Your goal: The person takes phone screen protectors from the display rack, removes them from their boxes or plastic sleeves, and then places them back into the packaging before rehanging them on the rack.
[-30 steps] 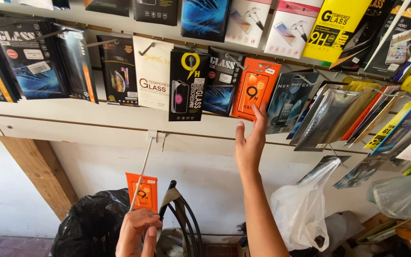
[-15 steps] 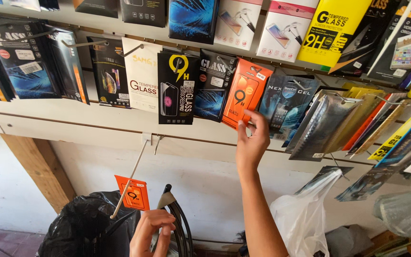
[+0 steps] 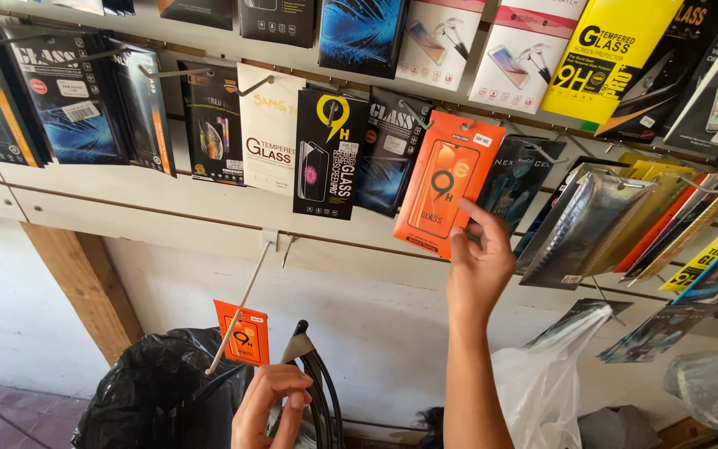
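Right hand [image 3: 479, 266] pinches hanging orange packet [image 3: 446, 187]; left hand [image 3: 269, 401] grip curled, below small orange packet [image 3: 243, 333].

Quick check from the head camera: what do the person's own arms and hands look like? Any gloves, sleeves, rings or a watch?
Both are bare. The right hand has no glove, and its forearm shows no sleeve, watch or band down to the frame's edge. The left hand is also ungloved, with only hand and wrist in view. No rings show on the visible fingers, and no markings or cables.
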